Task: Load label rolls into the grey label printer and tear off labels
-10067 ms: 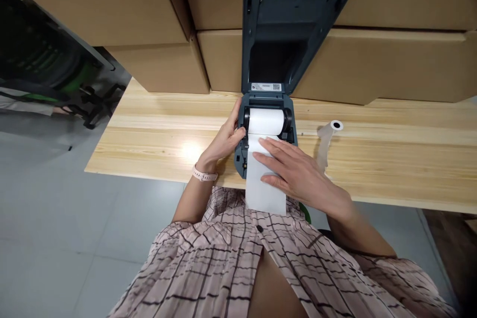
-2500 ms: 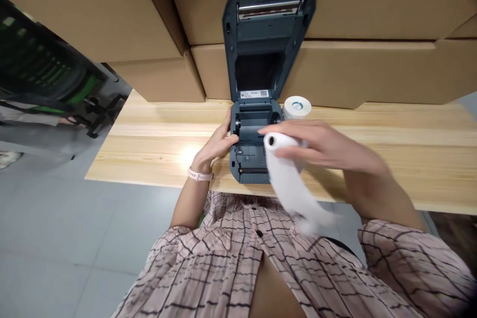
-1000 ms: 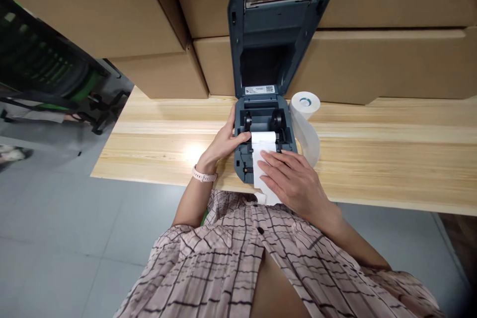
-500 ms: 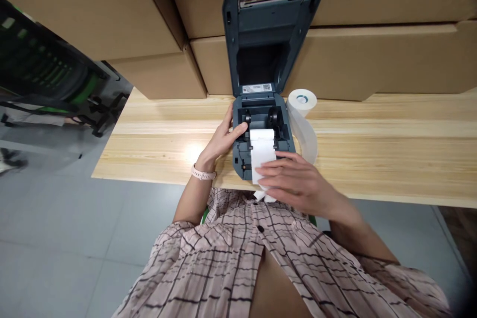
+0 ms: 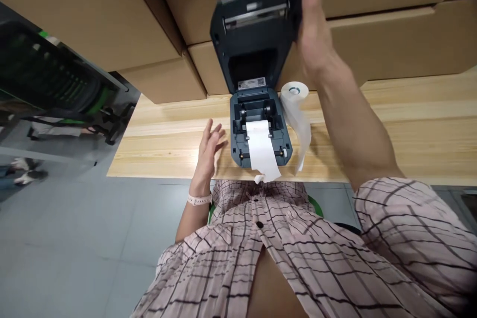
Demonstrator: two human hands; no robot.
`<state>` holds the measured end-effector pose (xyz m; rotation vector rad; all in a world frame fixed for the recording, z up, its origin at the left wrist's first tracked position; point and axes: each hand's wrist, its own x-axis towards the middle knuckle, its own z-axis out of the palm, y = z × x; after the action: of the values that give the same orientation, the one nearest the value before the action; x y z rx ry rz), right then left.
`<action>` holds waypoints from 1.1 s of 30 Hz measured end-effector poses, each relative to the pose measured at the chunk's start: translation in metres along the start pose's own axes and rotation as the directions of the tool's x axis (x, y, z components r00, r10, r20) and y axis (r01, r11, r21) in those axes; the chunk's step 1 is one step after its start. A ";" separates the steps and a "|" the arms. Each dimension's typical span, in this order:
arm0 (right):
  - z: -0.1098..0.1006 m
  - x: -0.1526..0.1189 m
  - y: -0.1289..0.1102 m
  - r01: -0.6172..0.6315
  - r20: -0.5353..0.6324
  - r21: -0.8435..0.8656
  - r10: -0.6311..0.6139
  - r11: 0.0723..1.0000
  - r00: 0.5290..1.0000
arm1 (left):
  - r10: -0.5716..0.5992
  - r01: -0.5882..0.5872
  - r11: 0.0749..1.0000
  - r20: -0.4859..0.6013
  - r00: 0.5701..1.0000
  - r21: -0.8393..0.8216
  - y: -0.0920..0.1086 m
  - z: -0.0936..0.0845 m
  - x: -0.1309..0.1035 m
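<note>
white paper strip (image 5: 262, 148) looks in, near front edge of pale wooden surface (image 5: 167, 146) | blue-grey plastic printer lid (image 5: 257, 42) not down yet, right hand (image 5: 312, 22) gripping it | left hand (image 5: 209, 150) splayed, empty

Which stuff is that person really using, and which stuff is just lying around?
Being used:
the dark printer, standing open
its lid, with the right hand at one corner
the white paper strip poking out the front

Probably just lying around:
the bigger paper roll beside the printer
the cardboard boxes behind
the chair
</note>
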<state>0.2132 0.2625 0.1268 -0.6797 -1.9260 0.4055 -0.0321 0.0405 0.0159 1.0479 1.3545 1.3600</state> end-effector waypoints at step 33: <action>0.025 -0.210 -0.091 -0.075 0.039 -0.175 0.083 0.982 0.996 | 0.605 -0.617 0.584 0.223 0.764 0.527 -0.082 0.021 -0.070</action>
<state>0.2344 0.0611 0.0169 -0.8695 -1.9988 0.3073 0.0065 -0.0256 -0.0628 2.1054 1.4947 1.4218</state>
